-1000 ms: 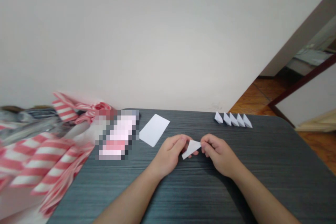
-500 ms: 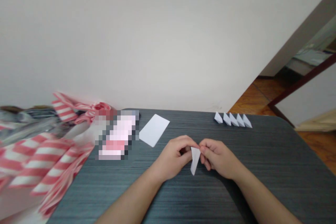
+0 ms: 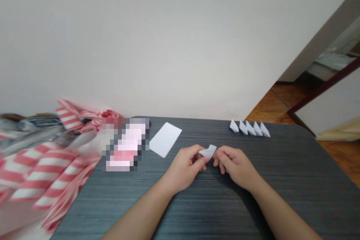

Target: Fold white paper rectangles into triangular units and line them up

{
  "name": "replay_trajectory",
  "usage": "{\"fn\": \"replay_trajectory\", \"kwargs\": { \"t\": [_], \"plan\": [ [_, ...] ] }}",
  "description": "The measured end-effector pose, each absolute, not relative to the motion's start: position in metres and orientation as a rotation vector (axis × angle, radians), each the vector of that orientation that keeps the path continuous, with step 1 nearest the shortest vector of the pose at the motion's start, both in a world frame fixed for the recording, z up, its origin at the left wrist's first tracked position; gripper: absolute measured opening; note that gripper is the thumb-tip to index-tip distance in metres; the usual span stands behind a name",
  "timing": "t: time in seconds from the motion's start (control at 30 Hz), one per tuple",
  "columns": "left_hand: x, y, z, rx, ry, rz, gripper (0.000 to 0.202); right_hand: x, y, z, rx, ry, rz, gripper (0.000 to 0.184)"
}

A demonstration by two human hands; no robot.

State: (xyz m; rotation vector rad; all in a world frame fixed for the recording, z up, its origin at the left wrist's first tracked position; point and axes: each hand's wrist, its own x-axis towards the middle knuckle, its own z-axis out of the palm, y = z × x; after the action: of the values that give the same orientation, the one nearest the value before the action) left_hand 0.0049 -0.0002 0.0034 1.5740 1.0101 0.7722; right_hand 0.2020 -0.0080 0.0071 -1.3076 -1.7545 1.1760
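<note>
A small folded piece of white paper point(image 3: 208, 151) sits near the middle of the frame, held above the dark grey wood-grain table point(image 3: 309, 198) and pinched between the two hands. It is a squat, creased wedge with a point toward the left and crisp edges (its exact layers are too small to make out). The left hand point(image 3: 184, 168) holds its left end, with the fingers point(image 3: 197, 154) closed narrowly on the paper. The right hand point(image 3: 234, 168) has the other end, its fingers point(image 3: 218, 156) curled close against it. Just up and left of the hands lies a flat white paper rectangle point(image 3: 165, 139). At the table's far edge, upper right, five small folded paper wedges point(image 3: 249, 128) stand in a tight row. To the left are a pixelated object point(image 3: 126, 144) and red-and-white striped cloth point(image 3: 42, 172).
</note>
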Motion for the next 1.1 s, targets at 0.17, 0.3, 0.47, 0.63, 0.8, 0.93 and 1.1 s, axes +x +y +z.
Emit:
{"fn": "replay_trajectory", "kwargs": {
  "t": [0.17,0.3,0.47,0.63,0.8,0.93,1.1],
  "plan": [
    [0.005,-0.001,0.005,1.625,1.062,0.717,0.018,0.205,-0.007,-0.001,-1.181,-1.565,1.062,0.019],
    [0.005,-0.001,0.006,1.707,1.089,0.705,0.023,0.206,-0.007,-0.004,-1.210,-1.542,1.033,0.015],
    [0.003,0.000,0.011,1.808,1.081,0.745,0.026,0.206,-0.006,-0.002,-1.291,-1.551,1.005,0.016],
    [0.003,-0.001,0.010,1.779,1.050,0.734,0.027,0.206,-0.006,-0.003,-1.295,-1.507,1.041,0.019],
    [0.005,-0.001,0.002,1.599,1.013,0.766,0.034,0.207,-0.005,-0.005,-1.307,-1.503,1.026,0.022],
    [0.005,-0.001,0.000,1.552,0.999,0.794,0.033,0.207,-0.005,-0.005,-1.336,-1.503,1.020,0.024],
    [0.004,-0.002,0.002,1.547,0.987,0.798,0.024,0.206,-0.004,-0.005,-1.349,-1.512,1.022,0.026]
  ]
}}
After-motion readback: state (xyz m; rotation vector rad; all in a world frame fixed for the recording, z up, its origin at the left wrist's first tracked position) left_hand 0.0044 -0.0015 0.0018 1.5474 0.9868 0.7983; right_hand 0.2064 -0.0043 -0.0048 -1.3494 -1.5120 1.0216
